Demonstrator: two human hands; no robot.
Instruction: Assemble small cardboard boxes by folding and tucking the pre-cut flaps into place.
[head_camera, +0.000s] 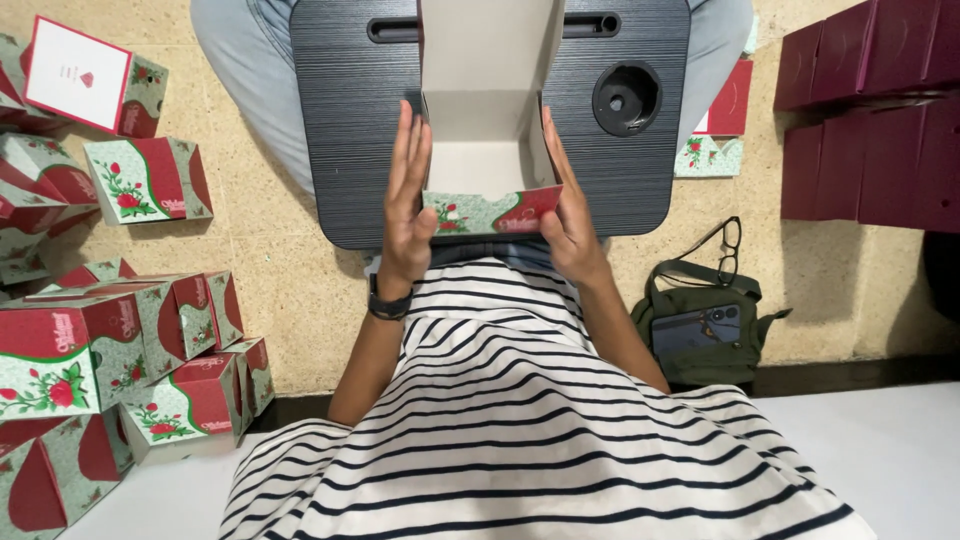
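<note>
An open cardboard box (487, 150), white inside with a green and red rose print outside, stands on a dark lap desk (350, 130), its lid raised away from me. My left hand (407, 200) presses flat against the box's left side, fingers straight up. My right hand (568, 215) holds the right side, thumb on the printed front wall. A black band sits on my left wrist.
Several finished rose-print boxes (150, 180) are piled at the left on the tan floor. Dark red flat cartons (870, 110) stack at the right. A green bag (705, 325) with a phone and glasses lies near my right elbow. My jeans-clad legs flank the lap desk.
</note>
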